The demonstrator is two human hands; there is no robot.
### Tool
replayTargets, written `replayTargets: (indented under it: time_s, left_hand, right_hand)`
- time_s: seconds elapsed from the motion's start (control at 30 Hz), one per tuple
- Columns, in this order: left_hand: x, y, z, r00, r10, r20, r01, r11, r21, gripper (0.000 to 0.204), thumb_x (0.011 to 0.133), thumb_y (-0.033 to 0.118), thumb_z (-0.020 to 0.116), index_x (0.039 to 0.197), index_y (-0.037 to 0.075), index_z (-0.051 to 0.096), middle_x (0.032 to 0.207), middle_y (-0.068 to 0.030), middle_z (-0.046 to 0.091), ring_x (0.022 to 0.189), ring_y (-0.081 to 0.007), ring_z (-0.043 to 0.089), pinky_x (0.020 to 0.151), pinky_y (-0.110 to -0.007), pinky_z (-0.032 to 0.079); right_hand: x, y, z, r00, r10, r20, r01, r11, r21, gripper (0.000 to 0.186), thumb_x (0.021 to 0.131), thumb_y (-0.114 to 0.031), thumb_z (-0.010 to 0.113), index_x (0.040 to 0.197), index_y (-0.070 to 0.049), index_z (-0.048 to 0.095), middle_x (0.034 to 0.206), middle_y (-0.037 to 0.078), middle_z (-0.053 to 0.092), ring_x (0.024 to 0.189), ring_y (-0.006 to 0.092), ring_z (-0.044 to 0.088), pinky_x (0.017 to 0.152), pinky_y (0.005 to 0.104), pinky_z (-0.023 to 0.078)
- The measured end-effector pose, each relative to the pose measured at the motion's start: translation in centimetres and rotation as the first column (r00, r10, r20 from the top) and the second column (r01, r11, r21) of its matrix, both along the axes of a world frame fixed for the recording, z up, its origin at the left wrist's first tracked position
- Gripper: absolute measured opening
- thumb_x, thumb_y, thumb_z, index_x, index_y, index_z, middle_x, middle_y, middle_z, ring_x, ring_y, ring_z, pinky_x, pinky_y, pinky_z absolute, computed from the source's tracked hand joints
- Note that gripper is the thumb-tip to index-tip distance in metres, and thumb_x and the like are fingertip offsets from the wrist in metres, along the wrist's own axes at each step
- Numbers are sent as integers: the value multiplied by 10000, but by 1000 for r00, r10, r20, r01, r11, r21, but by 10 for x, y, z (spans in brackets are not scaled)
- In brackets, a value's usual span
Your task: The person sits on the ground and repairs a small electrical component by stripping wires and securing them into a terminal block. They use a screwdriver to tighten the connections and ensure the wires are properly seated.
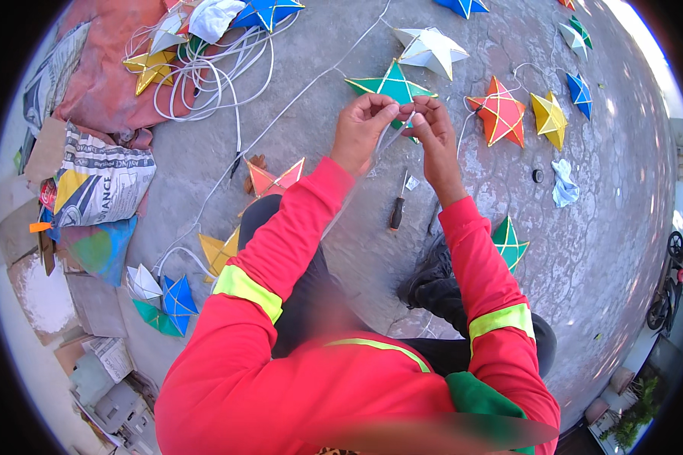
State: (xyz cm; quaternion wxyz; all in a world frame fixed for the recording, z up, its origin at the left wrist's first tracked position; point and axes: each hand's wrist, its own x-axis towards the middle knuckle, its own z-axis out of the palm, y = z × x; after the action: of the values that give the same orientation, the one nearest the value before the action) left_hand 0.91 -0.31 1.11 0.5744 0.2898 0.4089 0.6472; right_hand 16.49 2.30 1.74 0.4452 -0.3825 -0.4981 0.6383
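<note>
Both arms, in red sleeves with yellow-green bands, reach forward over the ground. My left hand (362, 133) pinches a white electrical wire (389, 139), which trails down past my left forearm. Close beside it, my right hand (437, 145) pinches the same wire near its end between thumb and fingers. The exact tip is too small to make out. Just beyond my fingertips lies a green star lantern (389, 83) with gold edging, partly covered by the hands. A screwdriver (397, 212) with a dark handle lies on the ground below my hands.
A white star (432, 51), a red star (499, 114) and a yellow star (549, 120) lie ahead and right. Coiled white wire (220, 80) sits at upper left by a printed sack (102, 178). A black tape roll (537, 176) and pale cloth (564, 183) lie right.
</note>
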Motion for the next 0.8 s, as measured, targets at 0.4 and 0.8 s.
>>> replayTargets:
  time_s: [0.4, 0.8]
  left_hand:
    - [-8, 1, 0, 970, -86, -228, 81, 996, -31, 104, 934, 112, 740, 1016, 63, 700, 960, -14, 713, 873, -78, 648, 767, -246, 487]
    - [-21, 3, 8, 864, -168, -474, 187, 982, -7, 87, 916, 108, 746, 959, 46, 703, 882, 0, 723, 776, -81, 661, 647, -243, 487]
  right_hand:
    - [-19, -32, -28, 965, -200, -171, 146, 948, -284, 204, 985, -117, 674, 1161, -15, 671, 905, 13, 653, 768, 101, 589, 673, 250, 466]
    - [-12, -26, -15, 986, -163, 34, 165, 984, -61, 160, 960, -191, 712, 1035, -50, 718, 838, -63, 610, 735, 22, 476, 627, 208, 364]
